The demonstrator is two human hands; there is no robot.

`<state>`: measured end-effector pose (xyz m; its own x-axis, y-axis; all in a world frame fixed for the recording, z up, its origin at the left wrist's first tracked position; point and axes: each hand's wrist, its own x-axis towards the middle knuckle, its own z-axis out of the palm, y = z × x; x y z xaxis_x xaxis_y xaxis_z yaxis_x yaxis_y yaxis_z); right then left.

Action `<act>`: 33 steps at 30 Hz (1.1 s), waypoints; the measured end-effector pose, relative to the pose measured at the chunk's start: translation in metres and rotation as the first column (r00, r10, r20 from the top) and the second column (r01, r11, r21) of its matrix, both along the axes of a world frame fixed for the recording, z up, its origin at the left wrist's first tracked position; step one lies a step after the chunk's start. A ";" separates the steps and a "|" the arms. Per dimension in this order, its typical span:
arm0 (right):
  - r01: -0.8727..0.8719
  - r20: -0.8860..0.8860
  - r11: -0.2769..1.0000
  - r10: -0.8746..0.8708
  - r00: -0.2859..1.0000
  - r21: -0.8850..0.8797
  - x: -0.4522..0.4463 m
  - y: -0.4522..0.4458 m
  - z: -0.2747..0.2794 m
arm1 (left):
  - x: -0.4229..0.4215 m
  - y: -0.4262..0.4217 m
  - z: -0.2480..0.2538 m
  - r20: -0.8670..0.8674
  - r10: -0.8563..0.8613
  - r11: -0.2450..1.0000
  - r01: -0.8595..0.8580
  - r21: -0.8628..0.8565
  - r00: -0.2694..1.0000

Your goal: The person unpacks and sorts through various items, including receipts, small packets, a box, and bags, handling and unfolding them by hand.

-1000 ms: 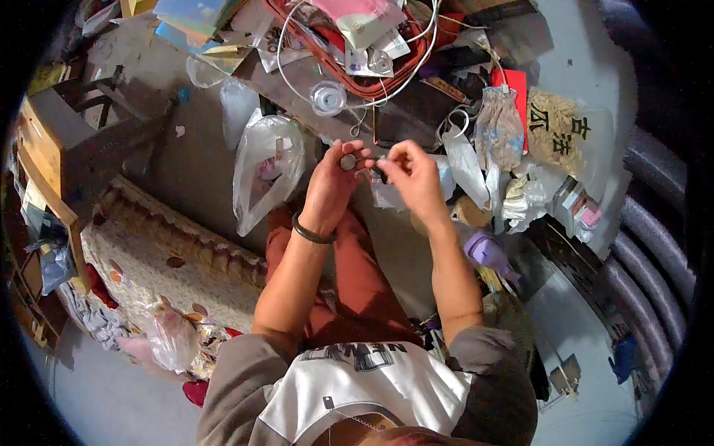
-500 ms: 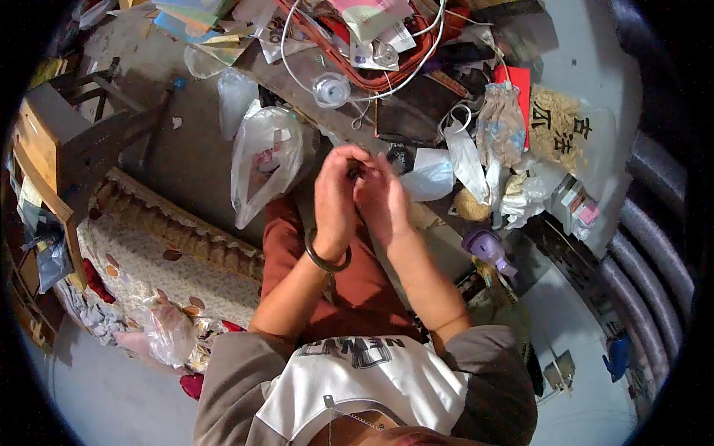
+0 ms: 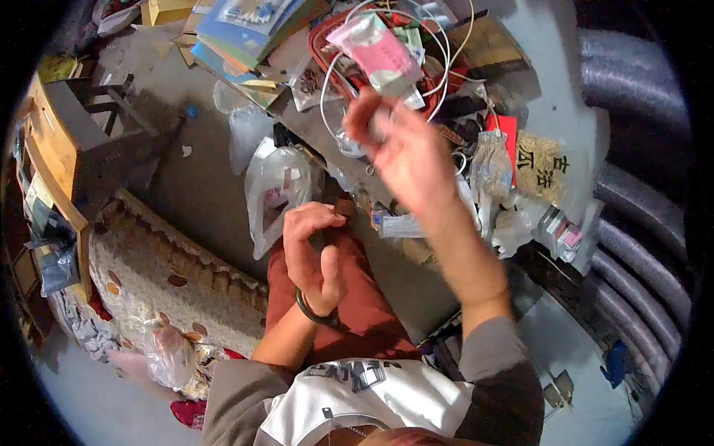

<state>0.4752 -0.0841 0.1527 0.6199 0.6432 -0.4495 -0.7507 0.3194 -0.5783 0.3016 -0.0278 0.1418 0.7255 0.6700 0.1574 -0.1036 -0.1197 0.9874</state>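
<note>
My left hand [image 3: 316, 256], with a dark bangle [image 3: 312, 308] at the wrist, hovers above my lap. Its fingers are bent and the thumb stands apart; nothing shows between them. Near it hangs an open clear plastic bag [image 3: 260, 186]. My right hand [image 3: 405, 149] is raised over the table, smeared by motion, its fingers partly curled. Whether they hold anything I cannot make out. Just beyond them lie a red basket [image 3: 318, 46] and a pink and white packet [image 3: 375, 52]. A clear round container [image 3: 349, 145] is partly visible beside the hand.
A white cable [image 3: 325, 104] loops over the basket. Blue folders [image 3: 234, 37] are stacked at the back left. On the right are a bag with dark lettering [image 3: 541, 167], a red card [image 3: 508, 137] and crumpled plastic. A patterned padded seat [image 3: 171, 275] stands at the left.
My hands, together before, have separated. The right has moved up and forward over the table; the left has dropped towards my lap and opened. The view has shifted.
</note>
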 end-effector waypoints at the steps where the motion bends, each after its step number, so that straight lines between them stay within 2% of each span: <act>1: -0.020 0.097 0.999 0.024 0.995 -0.045 0.028 0.016 0.000 | -0.005 0.004 -0.002 -0.058 -0.016 1.000 0.015 -0.020 0.998; 4: -0.101 0.299 0.982 0.146 0.943 -0.161 0.113 0.059 -0.013 | -0.016 0.011 -0.011 -0.136 -0.032 0.998 0.024 -0.056 0.990; 6: -0.011 0.304 0.986 0.062 0.951 -0.167 0.172 0.089 -0.054 | -0.023 0.015 -0.015 -0.181 -0.044 0.997 0.032 -0.072 0.982; 8: -0.030 0.362 0.974 0.111 0.926 -0.223 0.213 0.106 -0.072 | -0.025 0.018 -0.015 -0.227 0.021 0.995 -0.043 -0.091 0.974; 11: 0.156 0.279 0.937 -0.067 0.958 -0.312 0.246 0.122 -0.097 | -0.029 0.024 -0.014 -0.248 0.024 0.991 -0.057 -0.124 0.968; 13: 0.154 0.241 0.925 -0.071 0.968 -0.347 0.296 0.120 -0.149 | -0.029 0.027 -0.013 -0.231 0.019 0.991 -0.049 -0.121 0.973; 15: 0.173 0.250 0.904 -0.077 0.965 -0.390 0.312 0.119 -0.172 | -0.029 0.030 -0.012 -0.228 -0.015 0.996 -0.005 -0.089 0.973; 16: 0.066 0.387 0.719 0.293 0.874 -0.692 0.305 0.121 -0.158 | -0.028 0.031 -0.012 -0.227 -0.033 0.997 0.016 -0.073 0.973; 17: 0.067 0.412 0.612 0.443 0.796 -0.788 0.295 0.124 -0.145 | -0.027 0.032 -0.013 -0.231 -0.020 0.997 0.003 -0.072 0.973; 18: 0.078 0.426 0.605 0.458 0.780 -0.793 0.292 0.128 -0.141 | -0.027 0.032 -0.014 -0.236 -0.007 0.997 -0.009 -0.070 0.972; 20: 0.089 0.441 0.680 0.365 0.820 -0.728 0.284 0.133 -0.135 | -0.026 0.032 -0.016 -0.246 -0.001 0.997 -0.019 -0.078 0.969; 24: 0.151 0.439 0.859 0.093 0.893 -0.489 0.265 0.136 -0.122 | -0.025 0.027 -0.018 -0.261 -0.021 0.997 0.000 -0.081 0.965; 27: 0.209 0.478 0.918 -0.025 0.878 -0.337 0.229 0.115 -0.079 | -0.024 0.023 -0.017 -0.258 -0.034 0.995 0.008 -0.102 0.966; 29: 0.291 0.610 0.914 -0.064 0.790 -0.282 0.191 0.078 -0.038 | -0.023 0.018 -0.017 -0.257 -0.058 0.989 0.021 -0.145 0.965; 30: 0.350 0.703 0.896 -0.062 0.708 -0.274 0.170 0.054 -0.019 | -0.023 0.016 -0.017 -0.264 -0.073 0.985 0.027 -0.172 0.962; 32: 0.511 0.896 0.817 0.017 0.443 -0.268 0.128 -0.007 0.012 | -0.026 0.006 -0.022 -0.285 -0.103 0.969 0.031 -0.245 0.953; 33: 0.581 0.909 0.758 0.037 0.416 -0.297 0.114 -0.038 0.016 | -0.026 -0.001 -0.024 -0.293 -0.122 0.963 0.042 -0.266 0.948</act>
